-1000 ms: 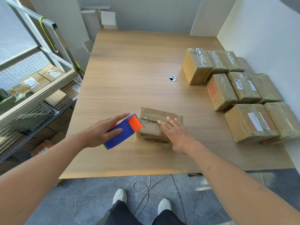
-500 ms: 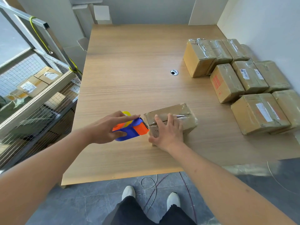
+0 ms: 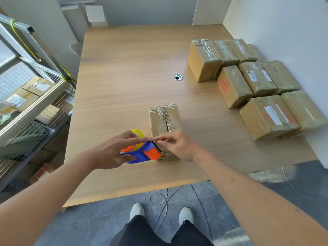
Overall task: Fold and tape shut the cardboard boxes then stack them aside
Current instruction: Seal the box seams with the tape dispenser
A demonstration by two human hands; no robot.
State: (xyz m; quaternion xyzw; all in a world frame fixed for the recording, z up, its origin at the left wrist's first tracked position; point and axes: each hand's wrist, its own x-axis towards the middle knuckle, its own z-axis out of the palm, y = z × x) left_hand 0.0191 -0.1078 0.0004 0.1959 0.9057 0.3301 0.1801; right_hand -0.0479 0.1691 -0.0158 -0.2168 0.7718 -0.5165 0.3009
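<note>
We see taped boxes (image 3: 255, 82) grouped along the right of the surface (image 3: 124, 71), well apart from our work; wire shelving (image 3: 32, 103) stands left. The small cardboard box (image 3: 165, 121) sits near the front edge. Left hand (image 3: 113, 151) grips the blue-orange tape dispenser (image 3: 142, 152) touching the box's near end. Right hand (image 3: 175, 144) pinches at the cutter, probably the tape end.

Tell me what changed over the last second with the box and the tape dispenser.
The small box has been turned from lying crosswise to pointing away from the person. The right hand left its top and now pinches at the tape dispenser, which the left hand still holds. The taped boxes stayed put.
</note>
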